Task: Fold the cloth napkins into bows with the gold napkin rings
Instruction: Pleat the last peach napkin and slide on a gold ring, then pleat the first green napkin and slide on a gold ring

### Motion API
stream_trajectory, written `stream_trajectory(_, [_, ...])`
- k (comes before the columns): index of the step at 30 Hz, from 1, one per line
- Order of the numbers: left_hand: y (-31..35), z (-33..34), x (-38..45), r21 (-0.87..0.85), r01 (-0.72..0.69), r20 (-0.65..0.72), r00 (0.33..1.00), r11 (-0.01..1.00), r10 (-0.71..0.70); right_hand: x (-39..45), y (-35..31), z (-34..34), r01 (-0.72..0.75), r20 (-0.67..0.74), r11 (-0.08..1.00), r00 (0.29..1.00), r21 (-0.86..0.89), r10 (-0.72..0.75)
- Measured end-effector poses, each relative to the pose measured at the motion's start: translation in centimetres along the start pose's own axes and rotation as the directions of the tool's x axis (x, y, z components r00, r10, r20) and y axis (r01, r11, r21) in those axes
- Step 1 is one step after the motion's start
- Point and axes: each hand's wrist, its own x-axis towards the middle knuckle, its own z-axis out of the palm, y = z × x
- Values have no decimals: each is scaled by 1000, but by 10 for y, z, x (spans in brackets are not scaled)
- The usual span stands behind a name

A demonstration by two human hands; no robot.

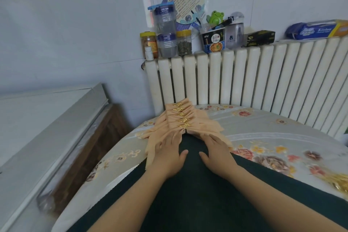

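Round table (pixel 282 133) w/ floral cover, dark cloth (pixel 197 184) across it. Peach napkin (pixel 185 131) at 12 o'clock of both hands, last in a row of ringed bows (pixel 180 114). Left hand (pixel 167 153) flat, fingers straight, pressing napkin's left wing; right hand (pixel 216 151) flat on right wing. Gold ring (pixel 184 126) at centre, 12 o'clock between fingertips. Spare gold rings (pixel 339 182) at 3 o'clock.

Bow pile (pixel 183 120) backs against the radiator (pixel 244 77); floral tabletop (pixel 263 133) lies bare right of the pile, dark mat (pixel 197 184) open before it.
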Motion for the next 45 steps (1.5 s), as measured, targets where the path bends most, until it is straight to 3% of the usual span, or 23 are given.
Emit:
stream_trajectory(15, [42,0,-251,-110,129,299,950,986,-91,-237,-10,-40,97,257,995,962,1,-94])
stream_trajectory(21, [31,2,-318,-40,63,303,952,997,-48,-303,-1,-37,165,280,986,947,1,-159])
stream_trajectory(27, [14,4,-360,11,-56,490,871,998,43,-352,7,-46,213,448,976,868,53,-214])
stream_trajectory(30, [9,7,-367,-67,-29,466,883,997,57,-359,7,-46,195,431,979,879,64,-203])
stream_trajectory(36, [11,14,-367,-117,-11,382,922,993,56,-354,-3,-44,165,257,985,951,55,-174])
stream_trajectory(41, [18,16,-368,-147,-13,205,978,989,43,-355,-7,-37,186,191,981,963,49,-192])
stream_trajectory(45, [22,17,-370,-268,-65,125,987,961,102,-355,-11,-34,216,197,976,957,19,-215])
